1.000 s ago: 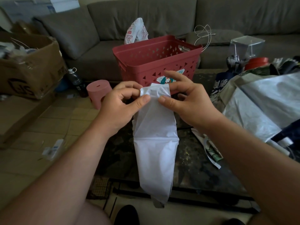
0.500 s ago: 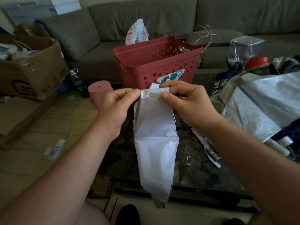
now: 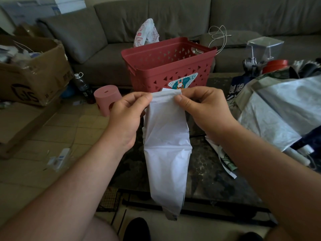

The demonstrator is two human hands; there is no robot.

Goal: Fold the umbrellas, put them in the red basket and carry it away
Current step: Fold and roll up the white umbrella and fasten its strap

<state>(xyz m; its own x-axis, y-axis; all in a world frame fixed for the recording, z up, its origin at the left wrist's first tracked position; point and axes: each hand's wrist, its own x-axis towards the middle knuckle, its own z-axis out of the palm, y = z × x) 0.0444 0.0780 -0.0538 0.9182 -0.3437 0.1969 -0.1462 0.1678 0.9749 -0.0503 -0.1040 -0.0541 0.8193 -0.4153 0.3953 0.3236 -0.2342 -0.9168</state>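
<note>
Both hands are working at the top edge of a folded white fabric umbrella canopy point(image 3: 166, 145), which is hanging down in front of the person over the near edge of the dark glass-topped bench point(image 3: 205, 171). The left hand point(image 3: 127, 117) is pinching the top left corner w/ thumb and curled fingers; the right hand point(image 3: 206, 108) is pinching the top right corner the same way, thumb on the near face, so the edge is stretching flat btwn them. Lower end of the canopy is narrowing to a point just above the floor. Just behind the hands, the red plastic basket w/ triangle cut-outs point(image 3: 166, 66) is sitting at the far end of the bench, a sticker on its near wall; can't tell what's inside. To the right, more umbrella fabric, silver-white and dark blue point(image 3: 278, 110), is lying spread on the bench. A pink cylindrical stool point(image 3: 106, 98) is standing on the tiled floor left of the basket, a brown cardboard box point(image 3: 33, 73) further left, a grey sofa point(image 3: 173, 20) behind.
</note>
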